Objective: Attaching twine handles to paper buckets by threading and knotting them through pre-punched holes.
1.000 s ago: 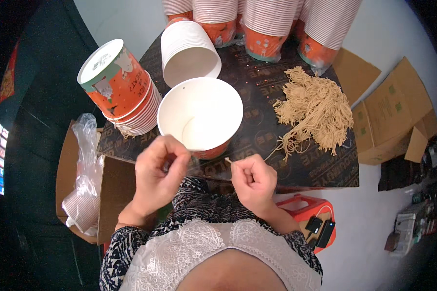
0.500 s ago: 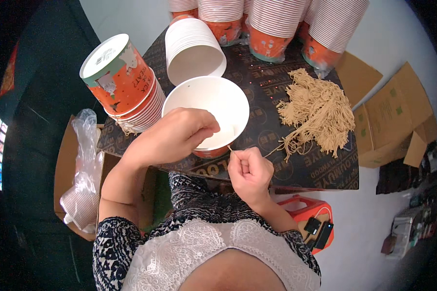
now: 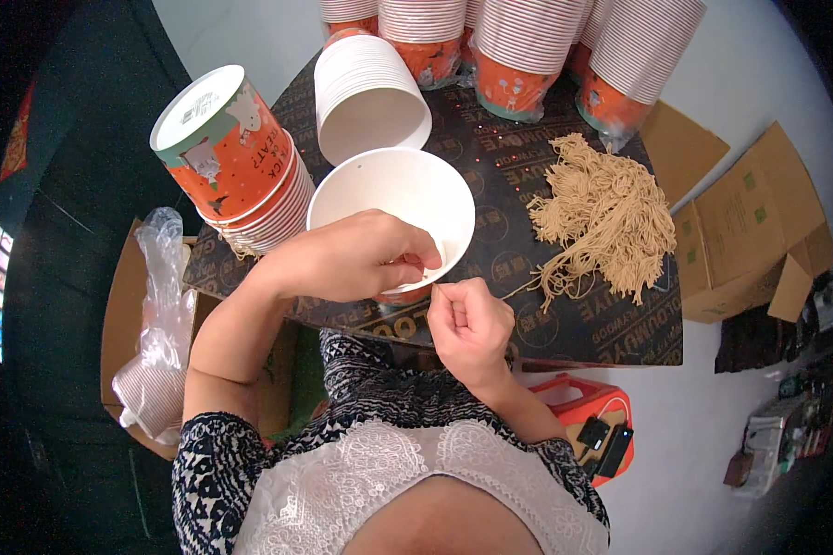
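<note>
The cup (image 3: 391,199) stands open-mouthed at the near edge of the board (image 3: 565,314), just in front of the person. The left hand (image 3: 352,257) lies over its near rim, fingertips (image 3: 416,268) pinched together inside the wall. The right hand (image 3: 470,319) sits just outside the rim, thumb and forefinger closed on a thin tan string (image 3: 518,289) that runs off to the right; its near end is too fine to follow.

The cup is plain white inside, with an orange printed outside showing below the rim.

To its right lies a heap of strings (image 3: 602,213). Behind it a white stack (image 3: 366,92) lies on its side, a printed stack (image 3: 236,162) leans at the left, and sleeved stacks (image 3: 528,46) line the far edge. The dark board sits over a pale floor, with cartons (image 3: 750,222) at the right and a plastic bag (image 3: 162,305) at the left.
</note>
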Motion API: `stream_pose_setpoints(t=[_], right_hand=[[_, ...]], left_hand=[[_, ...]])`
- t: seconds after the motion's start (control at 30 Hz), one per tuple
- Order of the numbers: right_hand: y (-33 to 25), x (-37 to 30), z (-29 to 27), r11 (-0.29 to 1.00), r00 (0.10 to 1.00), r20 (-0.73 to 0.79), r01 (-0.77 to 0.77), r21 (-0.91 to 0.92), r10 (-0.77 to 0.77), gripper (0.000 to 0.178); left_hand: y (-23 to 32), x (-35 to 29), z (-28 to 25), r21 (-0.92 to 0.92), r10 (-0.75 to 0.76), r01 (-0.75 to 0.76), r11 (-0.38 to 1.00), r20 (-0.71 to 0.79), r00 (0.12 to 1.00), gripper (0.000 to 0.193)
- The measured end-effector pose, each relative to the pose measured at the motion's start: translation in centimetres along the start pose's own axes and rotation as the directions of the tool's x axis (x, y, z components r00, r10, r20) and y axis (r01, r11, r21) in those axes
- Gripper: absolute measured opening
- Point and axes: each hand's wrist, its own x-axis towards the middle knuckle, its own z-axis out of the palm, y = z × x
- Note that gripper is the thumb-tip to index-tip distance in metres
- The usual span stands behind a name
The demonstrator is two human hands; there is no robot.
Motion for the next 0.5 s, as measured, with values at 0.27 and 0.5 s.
stream_pose_setpoints(t=[0.27,0.5], right_hand=[[0.1,0.2,-0.1,1.000,1.000,-0.011,0.018,-0.011,-0.018,0.019],[-0.3,0.3,-0.9,0.997,0.999,0.005,0.038,-0.073,-0.037,0.015]], left_hand=[[0.5,0.2,0.4,-0.029,0.009,-0.008,1.000,0.022,1.000,0.013],[0.9,0.4,1.2,0.008,0.010,-0.010,1.000,-0.073,0.997,0.010]])
